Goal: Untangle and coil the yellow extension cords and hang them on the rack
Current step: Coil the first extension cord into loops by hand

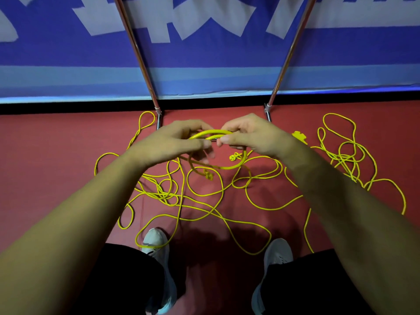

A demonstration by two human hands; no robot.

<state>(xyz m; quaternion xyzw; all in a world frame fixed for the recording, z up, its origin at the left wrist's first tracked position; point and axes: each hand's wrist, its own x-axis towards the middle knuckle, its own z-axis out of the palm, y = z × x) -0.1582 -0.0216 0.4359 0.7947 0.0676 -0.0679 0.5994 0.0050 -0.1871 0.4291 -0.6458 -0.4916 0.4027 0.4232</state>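
Note:
Yellow extension cords [204, 208] lie tangled in loose loops across the red floor. My left hand [172, 142] and my right hand [252, 135] are raised side by side above the tangle, and both grip a small coil of yellow cord [212, 133] at its top. The coil's loop hangs below my hands, with a yellow plug [208, 176] dangling at its bottom. A second plug [232, 157] shows just under my right hand. A larger yellow socket end [299, 135] lies on the floor to the right. Two metal rack poles [145, 71] [287, 60] rise from the floor behind my hands.
A blue and white banner [204, 53] hangs behind the rack, down to a black strip at the floor. My two feet in light shoes [156, 242] [278, 251] stand at the near edge of the tangle, and a cord loop crosses the left shoe.

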